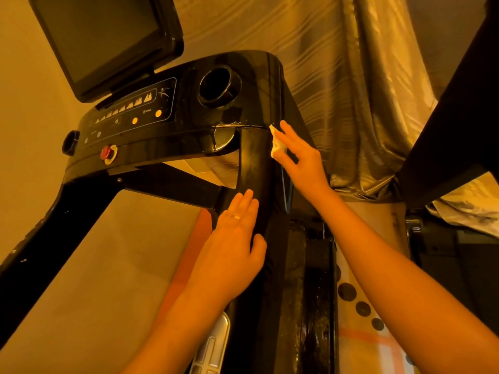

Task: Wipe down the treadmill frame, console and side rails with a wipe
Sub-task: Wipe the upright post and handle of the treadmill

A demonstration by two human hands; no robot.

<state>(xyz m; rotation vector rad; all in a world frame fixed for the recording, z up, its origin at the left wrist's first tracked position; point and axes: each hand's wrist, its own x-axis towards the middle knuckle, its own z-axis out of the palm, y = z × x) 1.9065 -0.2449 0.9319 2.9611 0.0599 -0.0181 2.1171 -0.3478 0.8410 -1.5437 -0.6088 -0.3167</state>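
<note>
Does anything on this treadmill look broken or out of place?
Yes. Just under the console, left of the wipe in the right hand, the glossy trim shows a jagged pale line, like a crack or peeling edge. The left frame arm carries small pale chips, and the upright post looks dusty.

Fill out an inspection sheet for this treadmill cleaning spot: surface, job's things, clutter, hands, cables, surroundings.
Surface: black post under the console, glossy, with a dull haze near its top.
Job's things: white wipe, bunched, against the post's right edge just below the console; screen dark.
Clutter: nothing seen.
Hands: right hand pinches the wipe in its fingers; left hand rests flat on the post lower down.
Cables: nothing seen.
Surroundings: striped curtain hangs behind the console.
</note>
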